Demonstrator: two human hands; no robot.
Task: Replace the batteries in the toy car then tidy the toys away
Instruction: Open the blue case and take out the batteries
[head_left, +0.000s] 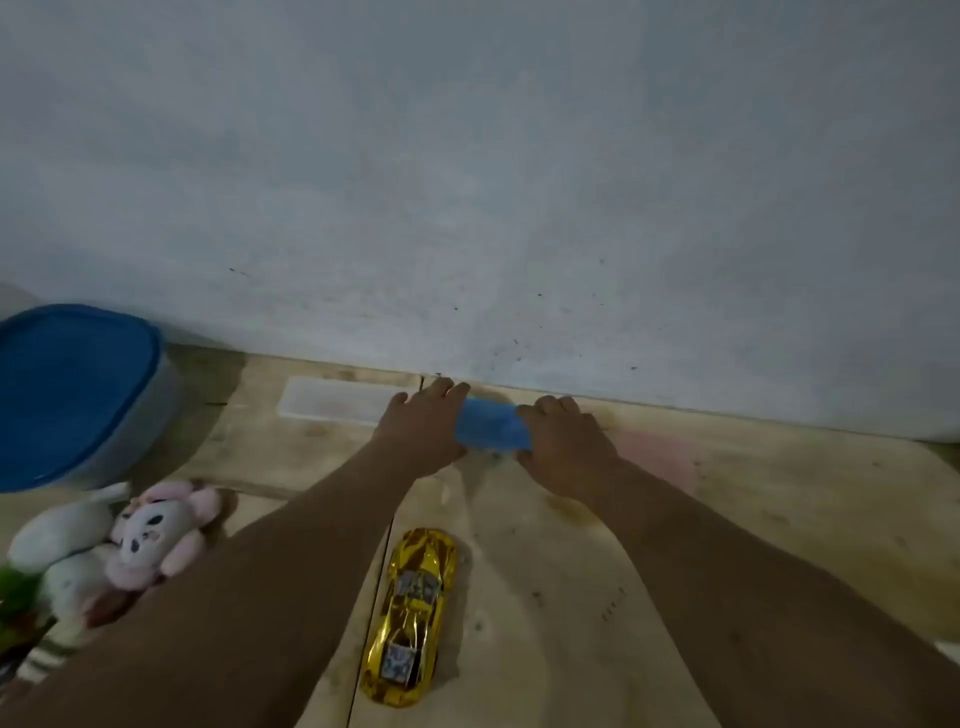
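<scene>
A shiny gold toy car (410, 618) lies on the wooden floor between my forearms, nose pointing away from me. Further out, close to the wall, both hands hold a blue object (491, 428); blur hides what it is. My left hand (421, 431) grips its left end and my right hand (563, 441) grips its right end. A pink and white plush toy (161, 535) lies at the left with other soft toys (62, 551) beside it.
A container with a blue lid (72, 384) stands at the far left against the wall. A pale flat rectangular piece (332, 402) lies on the floor left of my hands. The grey wall (467, 182) closes off the far side.
</scene>
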